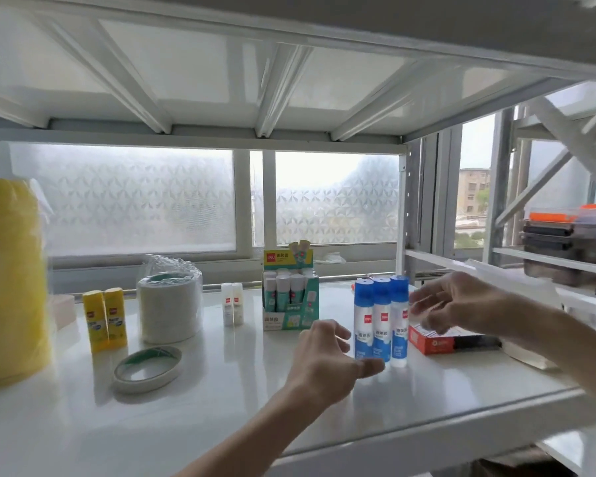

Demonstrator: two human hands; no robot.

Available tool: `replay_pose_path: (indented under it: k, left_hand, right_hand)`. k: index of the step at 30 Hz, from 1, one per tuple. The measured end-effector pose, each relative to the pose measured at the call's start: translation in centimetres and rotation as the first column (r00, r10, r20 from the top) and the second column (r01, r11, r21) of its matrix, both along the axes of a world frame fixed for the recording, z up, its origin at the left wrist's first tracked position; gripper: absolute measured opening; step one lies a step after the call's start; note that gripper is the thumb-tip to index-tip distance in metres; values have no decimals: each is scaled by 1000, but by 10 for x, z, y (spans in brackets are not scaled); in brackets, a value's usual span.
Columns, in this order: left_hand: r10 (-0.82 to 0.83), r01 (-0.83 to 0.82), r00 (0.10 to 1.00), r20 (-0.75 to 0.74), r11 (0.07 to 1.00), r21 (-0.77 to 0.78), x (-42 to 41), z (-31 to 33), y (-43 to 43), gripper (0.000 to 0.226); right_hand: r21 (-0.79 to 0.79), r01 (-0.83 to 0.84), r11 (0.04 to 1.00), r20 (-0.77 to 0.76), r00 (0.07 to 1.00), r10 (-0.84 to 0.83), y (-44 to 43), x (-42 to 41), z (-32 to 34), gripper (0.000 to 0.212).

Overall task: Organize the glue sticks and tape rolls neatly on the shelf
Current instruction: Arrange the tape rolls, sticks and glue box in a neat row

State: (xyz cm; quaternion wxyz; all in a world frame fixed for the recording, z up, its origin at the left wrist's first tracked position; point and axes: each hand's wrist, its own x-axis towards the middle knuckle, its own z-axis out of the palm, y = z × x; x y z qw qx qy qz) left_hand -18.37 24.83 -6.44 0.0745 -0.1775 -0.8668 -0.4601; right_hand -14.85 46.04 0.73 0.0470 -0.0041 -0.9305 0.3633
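Three blue-capped liquid glue bottles (pixel 381 321) stand upright in a tight row on the white shelf (pixel 221 401). My left hand (pixel 327 363) hovers open just left of them, thumb near their bases. My right hand (pixel 461 304) is open just right of them, fingers spread and blurred. Two yellow glue sticks (pixel 105 318) stand at the left. Two small white glue sticks (pixel 232 304) stand mid-shelf. A green display box of glue sticks (pixel 289 297) sits behind. A single tape roll (pixel 148 368) lies flat at the front, and a wrapped stack of tape rolls (pixel 169 304) stands behind it.
A large yellow roll stack (pixel 11 284) fills the left edge. A red and black box (pixel 451 342) lies right of the blue bottles. The upper shelf's underside hangs close overhead. A neighbouring rack at the right holds dark trays (pixel 565 242).
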Motion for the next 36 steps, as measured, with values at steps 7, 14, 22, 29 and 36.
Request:
replay_pose_path:
  k: [7,14,22,29,36]
  left_hand:
    - [167,-159,975,-144,985,67,5,-9,23,32]
    - [208,-206,955,-209,978,33,-9,-9,37,37]
    - [270,-273,955,-124,962,-6,-44,-2,50,26]
    - [279,-280,958,-61,960,-14,-65,2,68,23]
    - [281,-281,959,-34,960,13,-85,1,82,25]
  right_hand:
    - [0,148,989,-177,973,-146,-27,1,-45,11]
    - [46,279,959,-321,913,-250,-36,-27,-57,19]
    - [4,349,937,-347,879,-326,-51,-70,-54,20]
    - [-23,386,922,-321,871,-373,-49,-96,-49,11]
    - [-11,427,904,-323,854,-408,-44,-118,-51,37]
